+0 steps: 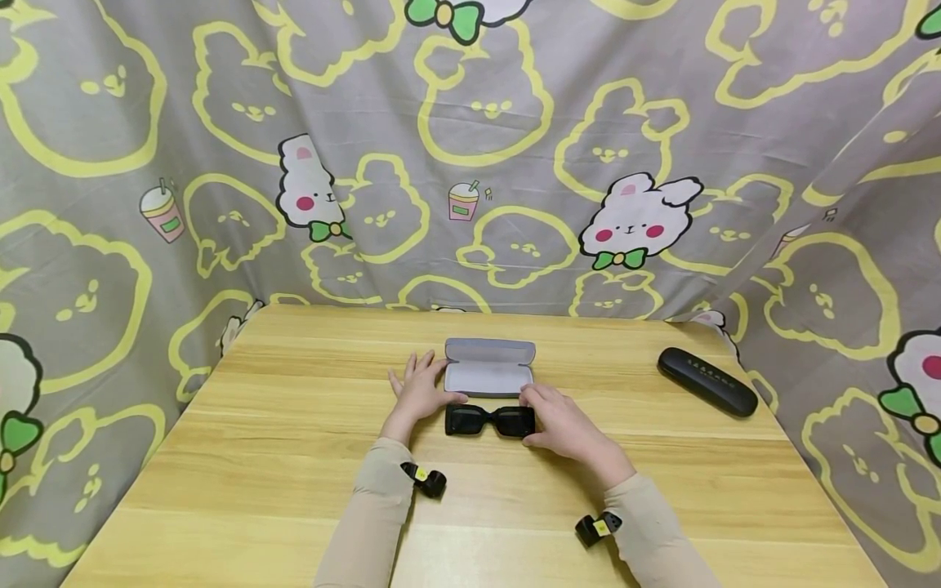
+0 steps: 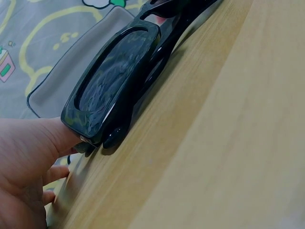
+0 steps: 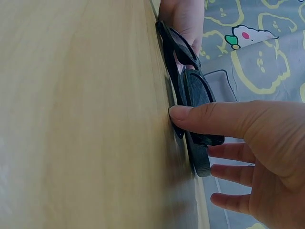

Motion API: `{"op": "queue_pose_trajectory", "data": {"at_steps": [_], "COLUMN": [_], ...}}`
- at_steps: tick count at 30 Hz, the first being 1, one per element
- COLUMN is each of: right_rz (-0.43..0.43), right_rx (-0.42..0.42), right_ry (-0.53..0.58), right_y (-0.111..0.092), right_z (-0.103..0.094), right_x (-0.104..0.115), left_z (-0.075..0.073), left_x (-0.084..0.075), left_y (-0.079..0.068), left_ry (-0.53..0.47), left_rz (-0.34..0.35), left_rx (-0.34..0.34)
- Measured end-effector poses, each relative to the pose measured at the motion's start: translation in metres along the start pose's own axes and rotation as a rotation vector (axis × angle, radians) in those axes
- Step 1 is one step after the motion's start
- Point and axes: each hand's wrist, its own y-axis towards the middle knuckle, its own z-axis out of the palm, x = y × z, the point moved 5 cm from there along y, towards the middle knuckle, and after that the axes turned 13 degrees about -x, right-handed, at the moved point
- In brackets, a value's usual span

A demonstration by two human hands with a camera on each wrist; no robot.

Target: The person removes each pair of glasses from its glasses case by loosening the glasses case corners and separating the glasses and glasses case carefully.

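A pair of black sunglasses (image 1: 489, 420) with dark lenses lies on the table, its arms folded, just in front of an opened glasses case (image 1: 488, 379) with a pale lining. At the left end, my left hand (image 1: 421, 390) has its fingers spread beside the case and its thumb against the corner of the frame (image 2: 112, 86). My right hand (image 1: 562, 420) pinches the other end of the sunglasses. In the right wrist view, the right thumb (image 3: 209, 117) lies over the near side; the remaining fingers reach behind, and the index finger is mostly hidden.
A closed black glasses case (image 1: 707, 381) with faint lettering lies at the table's right. A patterned grey curtain (image 1: 500, 163) hangs behind and along both sides of the wooden table (image 1: 294, 482). Small black cameras (image 1: 429, 480) are strapped to both sleeves.
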Motion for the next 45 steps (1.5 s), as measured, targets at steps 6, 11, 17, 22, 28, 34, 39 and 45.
{"op": "queue_pose_trajectory", "data": {"at_steps": [6,11,17,22,28,34,39,45], "right_rz": [0.003,0.022,0.031,0.021,0.033,0.047,0.068,0.084], "right_rx": [0.011,0.027,0.037,0.034,0.044,0.052,0.064,0.077], "right_ry": [0.006,0.015,0.025,0.017,0.027,0.025,0.025,0.016], "right_y": [0.0009,0.0017,0.0024,0.0016,0.0017,0.0011,0.0005,0.0003], "right_z": [0.0,-0.0002,0.0,0.0012,-0.0004,-0.0006,0.0003,0.0008], "right_x": [0.0013,0.0015,0.0015,0.0003,0.0016,0.0017,0.0001,-0.0013], "left_z": [-0.0007,-0.0013,-0.0016,-0.0013,-0.0016,-0.0016,-0.0014,-0.0011], "left_x": [-0.0006,-0.0013,-0.0013,-0.0009,-0.0007,-0.0015,-0.0019,-0.0017], "left_y": [0.0006,0.0014,0.0018,0.0016,0.0008,0.0002,-0.0004,-0.0004], "left_ry": [0.002,0.0,0.002,0.004,0.004,0.013,0.017,0.015], "left_rz": [-0.001,0.0,0.004,0.005,0.008,0.005,0.0,0.002], "left_rx": [0.002,0.001,-0.004,-0.004,-0.01,-0.01,-0.006,-0.008]}}
